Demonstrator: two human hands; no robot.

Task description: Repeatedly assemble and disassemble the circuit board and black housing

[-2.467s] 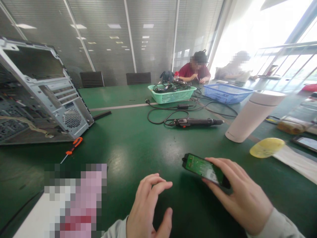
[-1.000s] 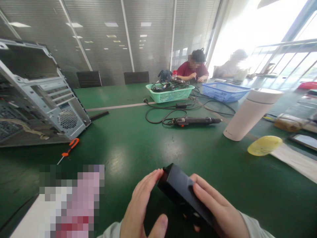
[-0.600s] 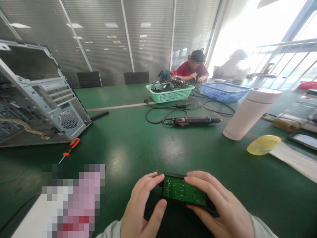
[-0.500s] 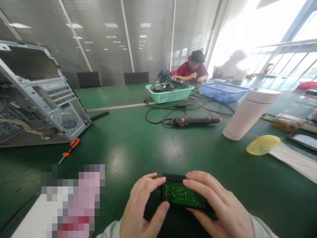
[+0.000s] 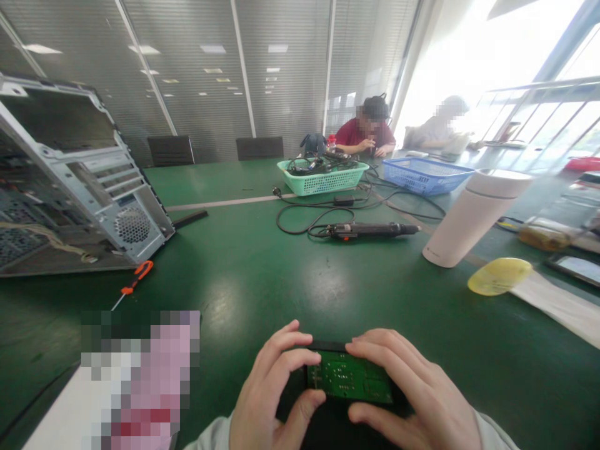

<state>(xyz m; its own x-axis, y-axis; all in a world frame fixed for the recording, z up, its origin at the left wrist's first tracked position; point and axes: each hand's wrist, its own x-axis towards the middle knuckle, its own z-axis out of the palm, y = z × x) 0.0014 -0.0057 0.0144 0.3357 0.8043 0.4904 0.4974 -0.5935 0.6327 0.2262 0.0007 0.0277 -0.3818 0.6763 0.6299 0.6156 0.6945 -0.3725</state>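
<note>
Between my two hands, near the bottom of the head view, is a green circuit board [image 5: 347, 377] with rows of small solder points, seated in a black casing [image 5: 329, 345]. My left hand [image 5: 272, 387] grips its left end, thumb at the near edge and index finger on the board's far left corner. My right hand [image 5: 412, 381] holds the right end, fingers along the far edge and thumb at the near edge. Both sets of fingers are curled round it. The underside of the casing is hidden.
An open computer case [image 5: 94, 181] stands at left, with an orange-handled screwdriver [image 5: 137, 279] before it. A corded electric screwdriver [image 5: 370, 230] lies ahead. Farther back are a green basket [image 5: 323, 182] of cables and a blue basket [image 5: 424, 178]. A pale tumbler [image 5: 473, 219] stands right; two people sit beyond.
The circuit board in its casing has come slightly nearer and tilted. My left index finger has slid onto the board's corner, and my right thumb has shifted a little left and down.
</note>
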